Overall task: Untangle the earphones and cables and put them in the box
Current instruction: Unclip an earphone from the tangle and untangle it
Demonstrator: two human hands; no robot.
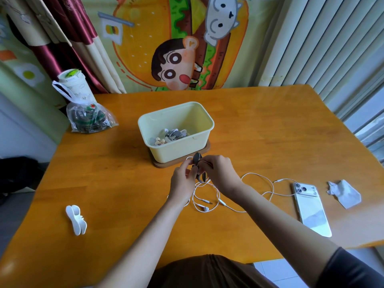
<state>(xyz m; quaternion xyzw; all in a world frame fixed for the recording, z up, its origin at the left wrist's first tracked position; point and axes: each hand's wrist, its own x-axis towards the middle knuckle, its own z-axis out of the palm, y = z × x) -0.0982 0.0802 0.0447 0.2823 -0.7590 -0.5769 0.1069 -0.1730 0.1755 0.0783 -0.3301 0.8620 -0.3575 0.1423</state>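
A pale yellow box (199,115) stands on a brown lid near the table's middle, with several grey and white cable pieces inside. Just in front of it my left hand (182,182) and my right hand (221,173) are raised together, both pinching a grey cable winder (197,161) with white earphone wire looped through it. The white earphones (207,201) trail down from my hands in loose loops on the table, an earbud lying near my left wrist. The jack end of the wire reaches right toward the phone.
A white phone (311,208) lies face down at the right, a crumpled tissue (344,194) beyond it. A white winder clip (75,220) sits at the front left. A plastic bag (89,119) and a cup (71,84) stand at the back left corner.
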